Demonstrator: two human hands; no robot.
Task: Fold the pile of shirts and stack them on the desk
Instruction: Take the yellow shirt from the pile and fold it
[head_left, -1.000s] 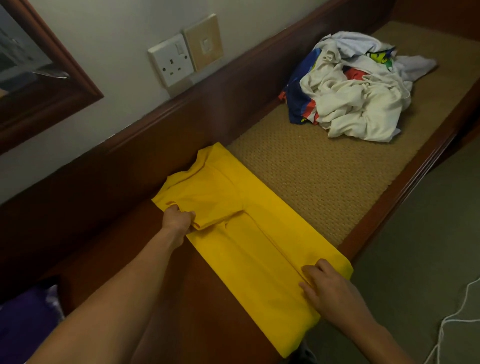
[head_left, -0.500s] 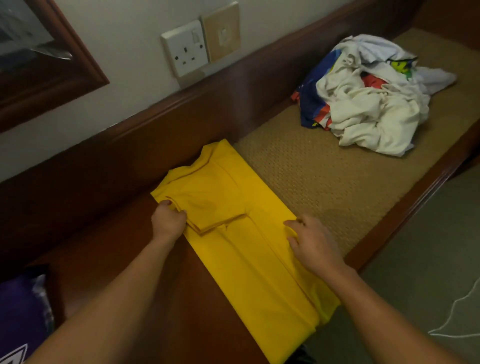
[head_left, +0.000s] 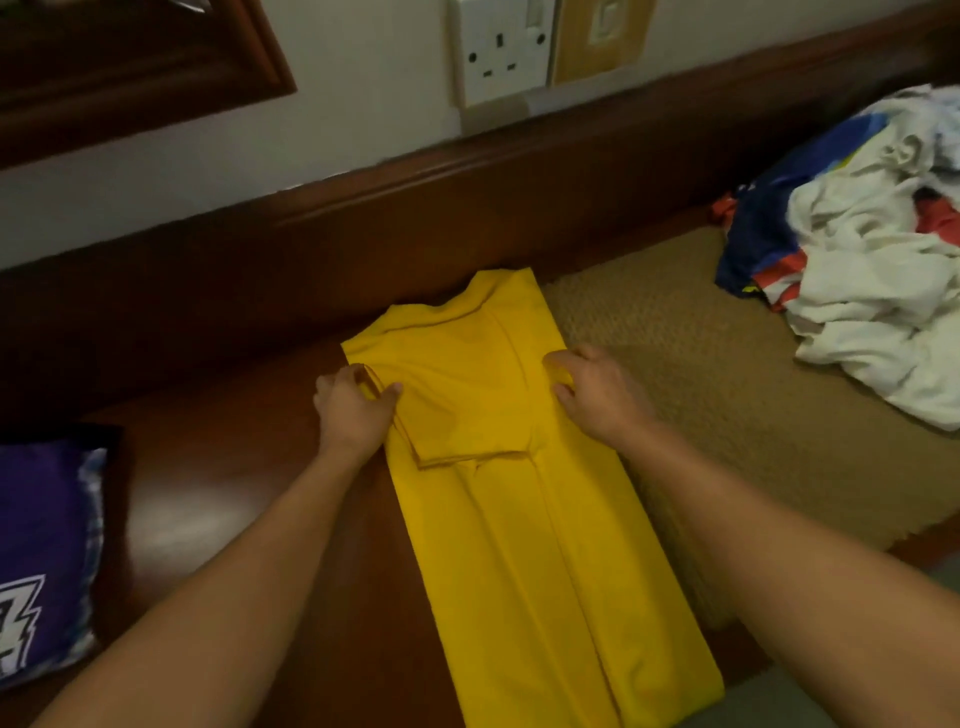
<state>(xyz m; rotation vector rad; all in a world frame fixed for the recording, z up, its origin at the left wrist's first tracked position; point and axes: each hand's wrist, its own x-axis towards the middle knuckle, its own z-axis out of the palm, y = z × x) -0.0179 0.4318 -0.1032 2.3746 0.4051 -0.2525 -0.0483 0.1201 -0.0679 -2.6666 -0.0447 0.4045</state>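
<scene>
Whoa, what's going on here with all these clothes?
A person is folding a yellow shirt on a wooden desk. Its sides are already folded in, making a long strip. The left hand grips its left edge near the collar end, and the right hand pinches the right edge. A pile of unfolded shirts waits to the right; a purple garment lies at the left.

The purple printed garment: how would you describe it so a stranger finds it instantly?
Start at the long dark wooden desk below the white wall socket. Go left past the flat yellow shirt. At the picture's left edge lies the purple folded garment with white print, the only purple cloth.
</scene>
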